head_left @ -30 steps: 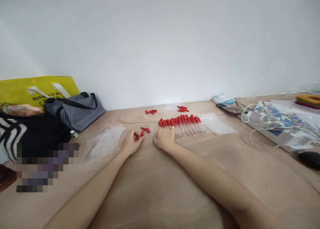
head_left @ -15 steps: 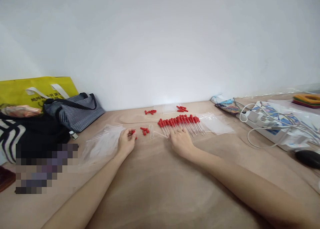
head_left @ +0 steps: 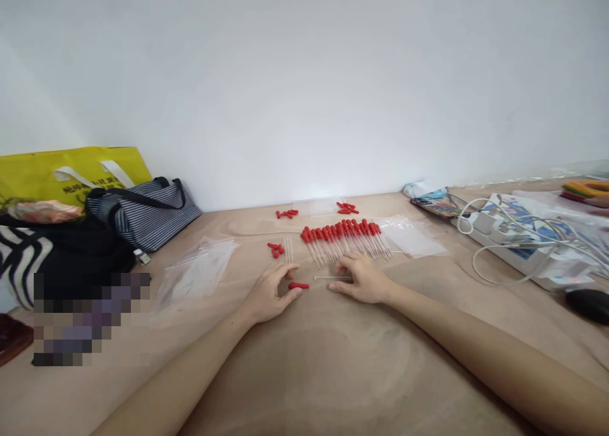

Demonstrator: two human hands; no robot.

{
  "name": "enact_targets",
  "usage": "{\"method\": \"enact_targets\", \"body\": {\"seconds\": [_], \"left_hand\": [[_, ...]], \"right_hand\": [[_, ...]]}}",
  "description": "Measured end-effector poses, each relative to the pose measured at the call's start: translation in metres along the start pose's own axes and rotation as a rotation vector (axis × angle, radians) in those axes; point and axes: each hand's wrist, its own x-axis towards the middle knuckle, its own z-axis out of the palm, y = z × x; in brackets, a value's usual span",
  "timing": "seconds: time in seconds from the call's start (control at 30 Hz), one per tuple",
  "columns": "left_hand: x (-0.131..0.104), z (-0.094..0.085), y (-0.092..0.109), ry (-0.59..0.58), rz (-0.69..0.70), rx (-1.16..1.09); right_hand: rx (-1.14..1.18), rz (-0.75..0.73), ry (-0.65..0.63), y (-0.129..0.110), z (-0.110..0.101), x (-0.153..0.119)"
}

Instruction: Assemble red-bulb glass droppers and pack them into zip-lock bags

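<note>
A red rubber bulb [head_left: 299,286] lies on the table between the thumb and fingers of my left hand [head_left: 273,292], which are apart. To its right, a thin clear stick [head_left: 326,277] lies on the table, its right end reaching behind my right hand [head_left: 364,280]. The thumb and fingers of that hand are spread. Just beyond it is a row of clear sticks with red bulbs [head_left: 340,233]. Several loose red bulbs [head_left: 276,250] and a few bare sticks [head_left: 288,250] lie beyond my left hand.
Clear plastic bags [head_left: 197,271] lie left, more bags [head_left: 419,237] right. More red bulbs [head_left: 287,214] are near the wall. A striped bag [head_left: 143,214] and yellow bag [head_left: 118,163] stand left. On the right are a power strip with white cables [head_left: 537,258] and a black mouse [head_left: 589,304].
My left hand has moved right and nearer, and a red bulb now lies by its fingers. My right hand has moved slightly right and nearer, away from the row, with its fingers wider apart.
</note>
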Motion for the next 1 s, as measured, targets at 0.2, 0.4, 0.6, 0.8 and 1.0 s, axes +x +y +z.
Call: {"method": "enact_targets", "body": {"seconds": [0.2,0.4,0.6,0.8,1.0], "left_hand": [[0.003,0.005,0.002,0.019,0.149,0.072],[0.004,0.01,0.014,0.054,0.038,0.02],[0.003,0.014,0.013,0.032,0.017,-0.028],[0.004,0.014,0.017,0.022,-0.029,-0.096],[0.004,0.015,0.026,-0.014,-0.165,-0.315]], "right_hand": [[0.058,0.103,0.018,-0.001,0.016,0.006],[0.131,0.094,0.108,-0.005,0.018,-0.002],[0.152,0.072,0.173,-0.01,0.02,-0.007],[0.145,0.038,0.177,-0.015,0.019,-0.006],[0.161,-0.047,0.182,-0.018,0.02,-0.009]]}}
